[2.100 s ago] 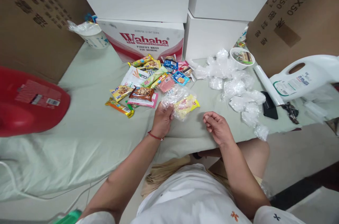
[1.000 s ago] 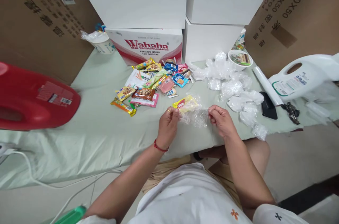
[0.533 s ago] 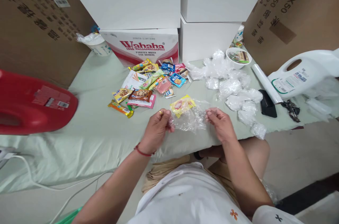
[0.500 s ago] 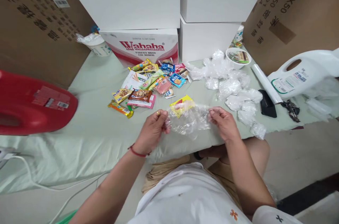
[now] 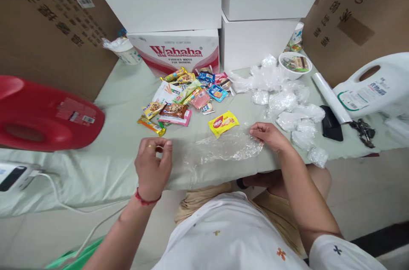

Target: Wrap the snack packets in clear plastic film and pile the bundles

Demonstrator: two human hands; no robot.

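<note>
A thin sheet of clear plastic film [image 5: 228,148] stretches low over the table's front, crumpled toward its right end. My right hand [image 5: 266,133] pinches that right end between thumb and fingers. At the other side, my left hand [image 5: 155,163] is closed, thumb against curled fingers; the film grows too faint near it to trace its edge clearly. Just behind the film lies a yellow Nabati wafer packet [image 5: 223,123], flat on the cloth. A pile of colourful snack packets [image 5: 183,97] sits farther back, left of centre.
Several clear-wrapped bundles [image 5: 284,101] cover the right side, by a white bowl of snacks [image 5: 295,65]. A film roll [image 5: 331,98], black phone [image 5: 331,124], keys [image 5: 363,131] and white jug [image 5: 372,87] lie beyond. A red jug [image 5: 51,112] stands left; boxes [image 5: 179,50] line the back.
My left hand has moved left, away from my right hand, and the film is spread wider and flatter. The yellow wafer packet behind it now shows uncovered. The view has shifted slightly.
</note>
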